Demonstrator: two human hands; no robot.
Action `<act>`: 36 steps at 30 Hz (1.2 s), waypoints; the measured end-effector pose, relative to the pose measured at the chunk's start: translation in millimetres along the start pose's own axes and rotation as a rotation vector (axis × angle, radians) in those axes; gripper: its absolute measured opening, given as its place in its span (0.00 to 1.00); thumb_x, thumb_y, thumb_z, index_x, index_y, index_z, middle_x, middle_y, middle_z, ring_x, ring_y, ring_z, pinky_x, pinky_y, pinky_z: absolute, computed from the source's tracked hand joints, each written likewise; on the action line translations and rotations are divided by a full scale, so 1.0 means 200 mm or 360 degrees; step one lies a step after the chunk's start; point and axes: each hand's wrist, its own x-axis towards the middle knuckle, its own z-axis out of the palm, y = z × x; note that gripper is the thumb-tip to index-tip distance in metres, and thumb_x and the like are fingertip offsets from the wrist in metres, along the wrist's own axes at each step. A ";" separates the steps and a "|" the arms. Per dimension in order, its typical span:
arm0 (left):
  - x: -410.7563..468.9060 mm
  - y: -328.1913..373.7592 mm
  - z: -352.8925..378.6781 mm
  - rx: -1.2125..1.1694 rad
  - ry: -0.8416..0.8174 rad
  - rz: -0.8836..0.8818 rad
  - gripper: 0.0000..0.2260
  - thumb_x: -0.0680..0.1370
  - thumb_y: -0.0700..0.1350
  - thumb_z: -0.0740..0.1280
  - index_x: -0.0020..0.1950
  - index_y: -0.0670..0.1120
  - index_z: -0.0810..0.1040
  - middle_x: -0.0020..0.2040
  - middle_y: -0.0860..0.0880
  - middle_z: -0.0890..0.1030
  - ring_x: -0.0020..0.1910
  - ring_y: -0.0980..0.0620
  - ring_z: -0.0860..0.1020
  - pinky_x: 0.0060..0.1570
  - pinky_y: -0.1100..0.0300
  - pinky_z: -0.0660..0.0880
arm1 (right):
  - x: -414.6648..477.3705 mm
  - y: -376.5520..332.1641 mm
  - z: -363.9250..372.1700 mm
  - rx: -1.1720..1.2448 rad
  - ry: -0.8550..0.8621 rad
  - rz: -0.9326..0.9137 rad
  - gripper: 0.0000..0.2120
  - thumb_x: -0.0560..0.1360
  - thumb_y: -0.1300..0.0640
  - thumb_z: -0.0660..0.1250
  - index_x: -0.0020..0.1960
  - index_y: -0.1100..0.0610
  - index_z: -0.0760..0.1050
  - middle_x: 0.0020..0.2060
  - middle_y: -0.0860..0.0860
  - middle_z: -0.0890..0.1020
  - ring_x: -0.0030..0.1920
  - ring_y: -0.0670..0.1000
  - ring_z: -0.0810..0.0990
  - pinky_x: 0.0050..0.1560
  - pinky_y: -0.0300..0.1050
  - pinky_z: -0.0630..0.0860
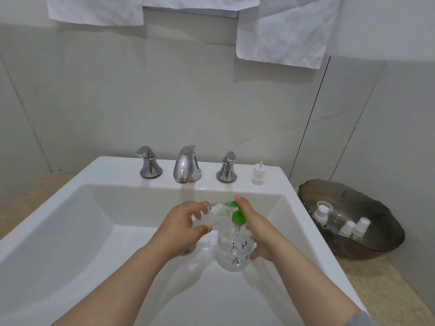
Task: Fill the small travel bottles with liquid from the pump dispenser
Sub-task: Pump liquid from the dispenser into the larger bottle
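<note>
Item 1, small travel bottle [217,212]: clear, uncapped, tilted on its side above the sink [117,170] basin, just left of the green pump head [236,216], its open end turned toward the green spout

Item 2, left grip [181,224]: grasping the small travel bottle, fingers on its far side and thumb on its near side

Item 3, pump dispenser [233,251]: clear rounded body with purple handwriting, upright, in the basin near its middle and right of the drain [188,250]; whether its base touches the basin cannot be told

Item 4, right grip [256,229]: wrapped round the right side of the pump dispenser, forefinger stretched over the top of the green pump head

Item 5, sink: white, rectangular, set into a speckled beige table [388,290]

Item 6, far rim of the sink, left to right: chrome left handle [148,165], chrome faucet [187,164], chrome right handle [227,167], loose white cap [258,174] standing with a short tube pointing up

Item 7, dark glass bowl [367,201]: on the table right of the sink, well apart from both grips

Item 8, in the bowl: one clear bottle with an open white neck [322,211] at the left, two white-capped bottles [348,228] close together at the right

Item 9, white cloths [282,31]: hanging on the far wall above the faucet
</note>
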 end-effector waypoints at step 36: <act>0.00 -0.02 0.00 0.0014 -0.0008 0.0000 0.12 0.70 0.45 0.74 0.51 0.54 0.78 0.45 0.52 0.76 0.35 0.55 0.71 0.41 0.64 0.70 | 0.03 0.01 -0.01 0.0000 -0.0040 0.0020 0.34 0.72 0.28 0.57 0.70 0.48 0.67 0.66 0.52 0.69 0.71 0.63 0.64 0.64 0.70 0.63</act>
